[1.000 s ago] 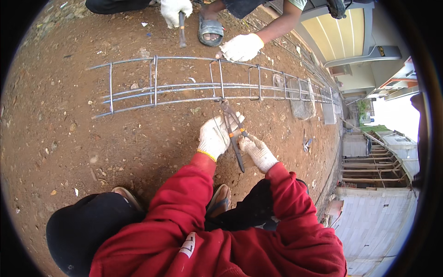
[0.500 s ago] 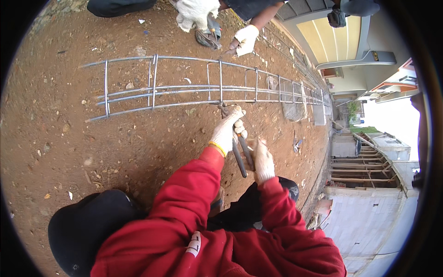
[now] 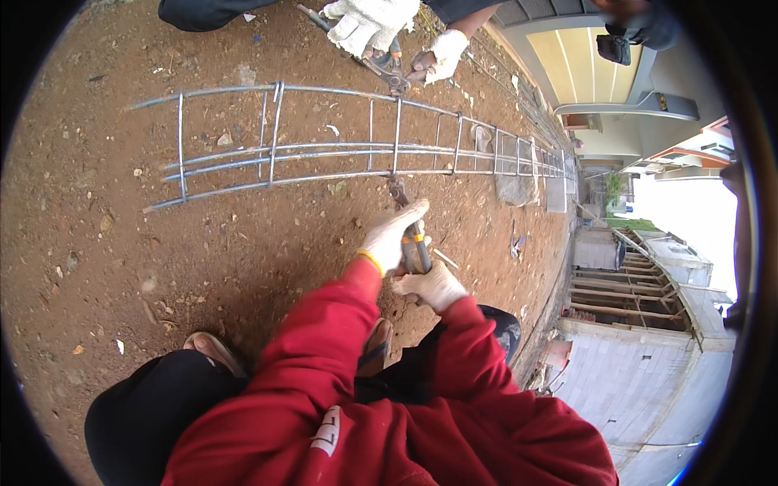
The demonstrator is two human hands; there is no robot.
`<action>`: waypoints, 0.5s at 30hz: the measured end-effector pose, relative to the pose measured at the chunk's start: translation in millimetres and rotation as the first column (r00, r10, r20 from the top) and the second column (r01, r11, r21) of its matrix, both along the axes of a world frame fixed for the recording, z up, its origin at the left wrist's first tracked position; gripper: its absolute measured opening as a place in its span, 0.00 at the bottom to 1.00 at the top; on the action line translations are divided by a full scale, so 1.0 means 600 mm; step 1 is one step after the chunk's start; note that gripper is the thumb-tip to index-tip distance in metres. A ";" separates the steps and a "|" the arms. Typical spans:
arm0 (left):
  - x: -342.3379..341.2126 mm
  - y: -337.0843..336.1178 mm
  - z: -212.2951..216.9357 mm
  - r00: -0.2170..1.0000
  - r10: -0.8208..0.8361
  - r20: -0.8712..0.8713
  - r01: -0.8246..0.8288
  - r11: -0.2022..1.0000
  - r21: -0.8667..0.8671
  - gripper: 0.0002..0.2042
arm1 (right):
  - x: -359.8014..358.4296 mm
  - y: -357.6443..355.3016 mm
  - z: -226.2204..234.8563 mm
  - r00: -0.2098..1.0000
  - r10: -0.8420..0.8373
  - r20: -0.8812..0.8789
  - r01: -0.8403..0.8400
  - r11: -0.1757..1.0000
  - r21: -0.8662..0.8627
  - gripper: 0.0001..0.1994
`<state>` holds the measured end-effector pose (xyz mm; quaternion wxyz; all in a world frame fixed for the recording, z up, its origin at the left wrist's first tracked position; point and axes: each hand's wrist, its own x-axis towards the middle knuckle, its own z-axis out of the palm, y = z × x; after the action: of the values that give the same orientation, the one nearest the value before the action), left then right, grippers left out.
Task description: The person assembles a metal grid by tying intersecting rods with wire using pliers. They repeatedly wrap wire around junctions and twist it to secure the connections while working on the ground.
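Note:
My left hand (image 3: 391, 240), in a white glove with a yellow cuff, is closed around the upper part of a pair of pliers (image 3: 416, 257) with dark handles and orange bands. Lower down, my gloved right hand (image 3: 431, 287) squeezes the handle ends together. The metal head of the pliers meets the near long bar of a steel rebar cage (image 3: 332, 177), where an upright stirrup joins it. Whether tie wire sits in the jaws is too small to tell. Across the cage, a co-worker's gloved hands (image 3: 371, 24) work similar pliers (image 3: 395, 79) at the far bar.
The cage runs from left to far right over brown, stony soil (image 3: 105, 275), with pale blocks (image 3: 517, 188) under its right part. Another tool (image 3: 516, 241) lies on the ground at right. A grey block wall (image 3: 632, 389) and a yellow-panelled building (image 3: 571, 69) stand beyond.
My right hand has moved left and brought the spread handles of the pliers together. The co-worker's pliers have come down to the far bar of the cage.

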<state>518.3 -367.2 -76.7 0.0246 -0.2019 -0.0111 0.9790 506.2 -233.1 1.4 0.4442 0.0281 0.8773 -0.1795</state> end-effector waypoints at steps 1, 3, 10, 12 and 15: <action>0.005 -0.005 -0.007 0.998 -0.048 -0.050 0.045 0.997 -0.057 0.12 | -0.010 0.012 -0.001 0.905 -0.243 0.349 0.337 0.909 -0.243 0.20; 0.009 -0.017 -0.022 0.978 -0.200 -0.064 0.184 0.964 -0.192 0.14 | -0.041 0.023 0.011 0.790 -0.204 0.578 0.424 0.863 -0.275 0.17; -0.034 0.000 -0.022 0.982 -0.189 -0.021 0.179 0.955 -0.234 0.12 | 0.026 -0.013 0.049 0.624 0.501 -0.600 -0.242 0.854 0.461 0.35; -0.046 0.016 -0.010 0.983 -0.162 0.092 0.173 0.977 -0.128 0.11 | 0.063 -0.036 0.028 0.227 0.805 -0.548 -0.066 0.574 0.816 0.37; -0.038 0.010 -0.005 0.982 -0.161 0.099 0.178 0.964 -0.199 0.12 | 0.055 -0.059 0.018 0.422 0.668 -0.613 -0.052 0.693 0.719 0.32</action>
<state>495.7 -361.1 -79.9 0.0866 -0.2433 0.1071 0.9601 539.2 -268.7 12.3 -0.0464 -0.1265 0.9647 0.2264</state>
